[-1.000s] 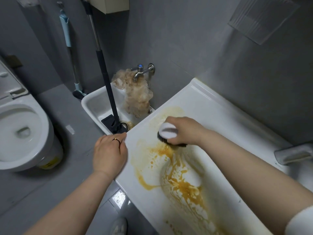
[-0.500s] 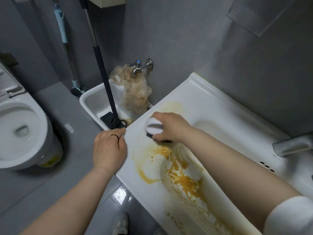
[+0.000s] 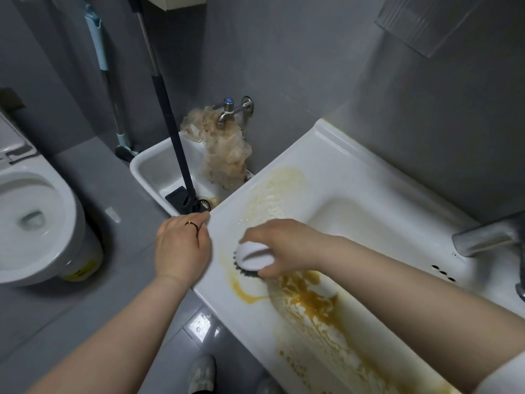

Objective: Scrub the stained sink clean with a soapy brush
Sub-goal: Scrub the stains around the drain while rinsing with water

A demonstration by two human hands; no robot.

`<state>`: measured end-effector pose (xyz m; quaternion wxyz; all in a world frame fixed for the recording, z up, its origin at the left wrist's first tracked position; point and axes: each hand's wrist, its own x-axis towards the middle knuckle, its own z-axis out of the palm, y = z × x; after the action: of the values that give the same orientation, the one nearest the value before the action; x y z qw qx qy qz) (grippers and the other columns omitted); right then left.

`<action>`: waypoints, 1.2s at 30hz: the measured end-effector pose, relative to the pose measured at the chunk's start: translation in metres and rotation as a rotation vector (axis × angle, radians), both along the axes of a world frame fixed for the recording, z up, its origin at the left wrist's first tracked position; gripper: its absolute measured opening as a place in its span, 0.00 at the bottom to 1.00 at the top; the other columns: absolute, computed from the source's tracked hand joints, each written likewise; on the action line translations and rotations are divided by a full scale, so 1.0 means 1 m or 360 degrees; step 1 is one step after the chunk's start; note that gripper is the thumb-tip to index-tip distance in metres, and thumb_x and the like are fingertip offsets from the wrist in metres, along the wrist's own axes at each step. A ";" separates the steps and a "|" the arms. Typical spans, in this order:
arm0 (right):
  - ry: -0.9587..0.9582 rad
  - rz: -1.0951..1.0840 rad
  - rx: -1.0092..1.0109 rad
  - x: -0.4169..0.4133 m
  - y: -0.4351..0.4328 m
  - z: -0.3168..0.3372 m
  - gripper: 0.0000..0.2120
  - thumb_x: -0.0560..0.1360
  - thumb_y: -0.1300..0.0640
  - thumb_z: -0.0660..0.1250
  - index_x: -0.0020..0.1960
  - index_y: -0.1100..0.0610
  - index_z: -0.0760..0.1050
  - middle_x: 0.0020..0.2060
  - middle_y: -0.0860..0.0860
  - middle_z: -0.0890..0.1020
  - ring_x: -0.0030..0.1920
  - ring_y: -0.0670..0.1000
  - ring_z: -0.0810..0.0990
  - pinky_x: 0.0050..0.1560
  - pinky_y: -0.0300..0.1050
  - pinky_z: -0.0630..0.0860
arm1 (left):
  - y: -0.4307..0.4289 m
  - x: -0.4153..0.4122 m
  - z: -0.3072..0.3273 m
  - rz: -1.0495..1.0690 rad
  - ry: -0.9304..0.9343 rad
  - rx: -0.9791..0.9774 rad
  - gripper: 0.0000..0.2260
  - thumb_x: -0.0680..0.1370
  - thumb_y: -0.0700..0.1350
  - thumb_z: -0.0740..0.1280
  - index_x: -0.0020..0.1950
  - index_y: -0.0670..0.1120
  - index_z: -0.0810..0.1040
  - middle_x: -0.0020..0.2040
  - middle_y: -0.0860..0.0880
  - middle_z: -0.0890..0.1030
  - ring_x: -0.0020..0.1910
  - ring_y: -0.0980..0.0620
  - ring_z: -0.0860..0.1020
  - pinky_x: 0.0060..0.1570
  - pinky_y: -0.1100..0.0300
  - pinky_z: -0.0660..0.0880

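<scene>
White porcelain fills the left edge of the room, where an open toilet bowl [image 3: 31, 220] sits on the grey tiled floor [image 3: 93, 302]. Just past it a pale blue-handled tool [image 3: 98, 44] leans against the grey wall, and beside that a dark mop pole [image 3: 167, 115] stands with its flat black head in a small low white floor basin [image 3: 150, 172]. A beige, crumpled rag [image 3: 224, 155] hangs from the chrome wall tap [image 3: 230, 110] above that basin. The person's left hand [image 3: 181, 251], a thin ring on one finger, rests on the near left corner of the large white ceramic sink [image 3: 355, 172], its fingers [image 3: 199, 220] curled together over the rim and holding nothing that I can see. Just to the right, the right hand [image 3: 287, 245] is pressed down on a round scrubbing brush with a white top and dark bristles [image 3: 251, 255], the fingers clamped around its dome. The brush sits on the flat left ledge of the sink, at the edge of the brown-yellow stain [image 3: 312, 302]. That stain runs thick and dark from below the brush down the near side of the sink, while a paler yellow smear lies on the ledge farther back. At the far right a chrome sink faucet [image 3: 485, 240] juts in over the sink.
</scene>
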<state>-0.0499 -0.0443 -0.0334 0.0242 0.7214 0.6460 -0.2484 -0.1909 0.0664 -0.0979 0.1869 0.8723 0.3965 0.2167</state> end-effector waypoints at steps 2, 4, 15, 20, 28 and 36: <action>0.0025 -0.0126 -0.0005 0.016 -0.012 0.001 0.23 0.70 0.53 0.69 0.63 0.52 0.70 0.55 0.51 0.79 0.55 0.54 0.76 0.53 0.46 0.73 | 0.000 0.001 0.000 0.0004 -0.0012 -0.0001 0.16 0.71 0.40 0.57 0.50 0.38 0.81 0.45 0.39 0.83 0.46 0.37 0.78 0.50 0.56 0.60; -0.0009 -0.0378 0.0103 0.028 -0.014 0.003 0.23 0.70 0.52 0.69 0.63 0.52 0.70 0.54 0.51 0.79 0.55 0.54 0.76 0.50 0.44 0.71 | 0.000 0.002 0.000 0.0006 -0.0019 -0.0020 0.16 0.71 0.40 0.57 0.50 0.38 0.82 0.44 0.40 0.83 0.45 0.38 0.78 0.50 0.55 0.62; -0.0111 -0.0568 0.0140 0.051 -0.013 0.009 0.21 0.70 0.51 0.68 0.62 0.53 0.70 0.54 0.51 0.79 0.56 0.54 0.75 0.48 0.43 0.70 | 0.000 0.002 -0.001 -0.0003 -0.0021 -0.0014 0.23 0.71 0.48 0.49 0.47 0.40 0.82 0.42 0.42 0.83 0.41 0.38 0.79 0.47 0.50 0.72; -0.0144 -0.0956 0.0266 0.066 0.020 0.008 0.21 0.72 0.51 0.68 0.60 0.58 0.68 0.46 0.52 0.74 0.55 0.57 0.74 0.41 0.41 0.61 | 0.001 0.004 -0.001 -0.0001 -0.0024 0.0018 0.22 0.71 0.46 0.51 0.46 0.40 0.82 0.40 0.43 0.83 0.39 0.39 0.80 0.47 0.49 0.73; -0.0174 -0.0927 0.0158 0.089 0.011 0.013 0.22 0.71 0.51 0.69 0.60 0.58 0.68 0.53 0.56 0.78 0.50 0.55 0.73 0.42 0.41 0.63 | 0.003 0.003 -0.002 -0.0022 -0.0024 0.0162 0.19 0.71 0.44 0.53 0.44 0.40 0.83 0.37 0.44 0.83 0.35 0.42 0.80 0.43 0.58 0.61; -0.0186 -0.0741 0.0184 0.076 0.024 0.002 0.24 0.70 0.49 0.70 0.61 0.58 0.69 0.55 0.54 0.77 0.56 0.55 0.74 0.43 0.41 0.63 | 0.004 0.004 -0.001 -0.0050 -0.0008 0.0180 0.18 0.71 0.44 0.54 0.43 0.41 0.82 0.37 0.45 0.83 0.34 0.44 0.80 0.42 0.58 0.62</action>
<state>0.0262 -0.0199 -0.0316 -0.0377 0.8641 0.4730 -0.1679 -0.1871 0.0699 -0.0984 0.1416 0.8870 0.3694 0.2380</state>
